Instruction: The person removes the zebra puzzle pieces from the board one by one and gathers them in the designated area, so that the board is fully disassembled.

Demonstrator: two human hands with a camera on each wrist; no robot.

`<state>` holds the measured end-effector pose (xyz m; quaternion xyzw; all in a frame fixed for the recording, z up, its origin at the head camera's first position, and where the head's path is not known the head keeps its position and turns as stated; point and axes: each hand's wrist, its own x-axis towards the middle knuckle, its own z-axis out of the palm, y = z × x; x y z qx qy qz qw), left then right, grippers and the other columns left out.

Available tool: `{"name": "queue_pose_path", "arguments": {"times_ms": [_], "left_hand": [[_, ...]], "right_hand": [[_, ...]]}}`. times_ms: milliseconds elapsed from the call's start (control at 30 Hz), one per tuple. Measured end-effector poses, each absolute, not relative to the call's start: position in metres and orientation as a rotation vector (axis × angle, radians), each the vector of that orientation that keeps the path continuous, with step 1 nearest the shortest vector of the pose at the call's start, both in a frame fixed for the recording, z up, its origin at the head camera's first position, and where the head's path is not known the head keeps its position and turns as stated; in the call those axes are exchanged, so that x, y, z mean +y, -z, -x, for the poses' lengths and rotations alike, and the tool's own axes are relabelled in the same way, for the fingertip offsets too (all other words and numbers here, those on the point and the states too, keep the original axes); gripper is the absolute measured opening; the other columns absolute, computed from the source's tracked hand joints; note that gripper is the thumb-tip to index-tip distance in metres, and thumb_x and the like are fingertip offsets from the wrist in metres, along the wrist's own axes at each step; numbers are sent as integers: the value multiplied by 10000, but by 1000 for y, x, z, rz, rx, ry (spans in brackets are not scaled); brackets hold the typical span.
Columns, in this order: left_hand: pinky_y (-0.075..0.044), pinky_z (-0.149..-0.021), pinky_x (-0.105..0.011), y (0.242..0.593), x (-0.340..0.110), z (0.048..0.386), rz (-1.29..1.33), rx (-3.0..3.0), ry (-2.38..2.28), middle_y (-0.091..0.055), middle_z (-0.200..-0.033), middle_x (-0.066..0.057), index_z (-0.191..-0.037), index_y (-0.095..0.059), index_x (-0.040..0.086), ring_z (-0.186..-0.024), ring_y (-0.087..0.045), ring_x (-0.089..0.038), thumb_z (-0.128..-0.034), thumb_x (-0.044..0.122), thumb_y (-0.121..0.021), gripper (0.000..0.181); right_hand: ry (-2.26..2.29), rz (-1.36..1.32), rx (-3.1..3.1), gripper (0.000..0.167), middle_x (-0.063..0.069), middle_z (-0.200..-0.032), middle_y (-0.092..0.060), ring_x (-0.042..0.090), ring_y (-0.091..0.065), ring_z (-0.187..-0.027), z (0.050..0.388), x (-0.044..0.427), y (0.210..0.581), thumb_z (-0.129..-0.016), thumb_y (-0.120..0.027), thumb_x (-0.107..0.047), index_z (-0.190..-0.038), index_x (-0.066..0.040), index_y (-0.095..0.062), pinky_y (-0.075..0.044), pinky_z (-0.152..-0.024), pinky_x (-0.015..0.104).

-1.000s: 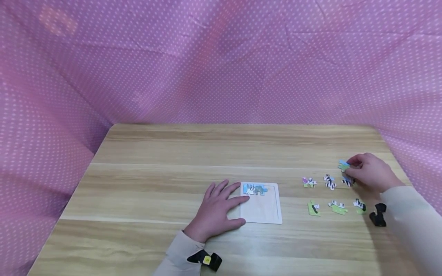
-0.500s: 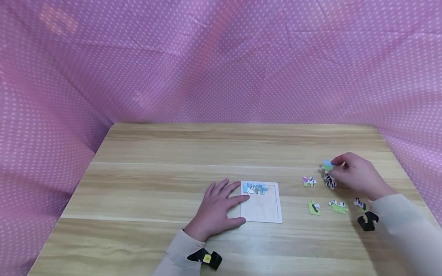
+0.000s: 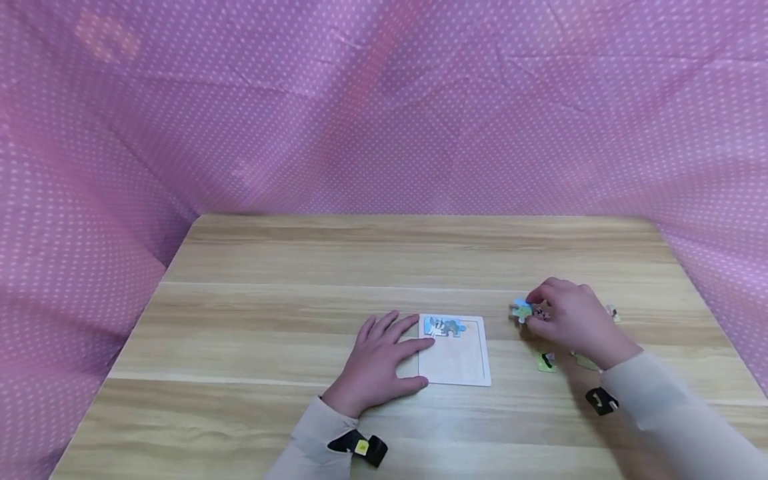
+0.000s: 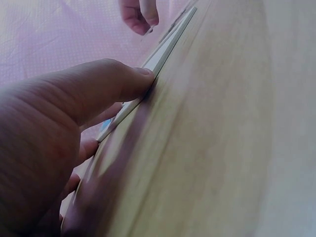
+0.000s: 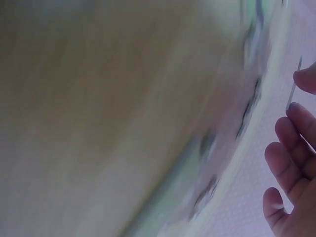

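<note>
Right of centre in head view: right hand pinches a puzzle piece at its edge, thumb against fingers, likely to leave the printed face clear. Lower centre: left hand, fingers spread, not gripping, touches left edge of puzzle board, probably so it can't slide. Loose pieces on counter, partly hidden by right hand. Right sleeve angles in from lower right, left sleeve from bottom edge.
</note>
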<state>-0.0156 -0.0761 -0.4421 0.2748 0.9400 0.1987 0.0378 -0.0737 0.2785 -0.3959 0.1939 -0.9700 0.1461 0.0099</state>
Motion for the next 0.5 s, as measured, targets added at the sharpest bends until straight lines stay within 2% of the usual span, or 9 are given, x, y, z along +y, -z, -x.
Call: {"name": "queue_pose_path", "arguments": {"times_ms": [200,500], "left_hand": [[-100,-1200,-575,445,-77,15,-836,2871,-609,-330,-1616,49,-1406,-577,396,-1507,-214,-299,-854,599,-671,596],[-89,-1203,-566,443,-77,18,-832,2856,-612,-312,-1623,55,-1414,-570,394,-1513,-193,-288,-863,597,-667,595]], "right_hand": [[-438,-646,-3037,267,-15,-957,-654,177,-576,-852,66,255,399,-799,-772,-283,-998,-110,-727,-408,-769,433],[-371,-802,-2956,230,1,-972,-669,218,-627,-914,59,219,395,-809,-754,-253,-983,-103,-744,-494,-795,459]]}}
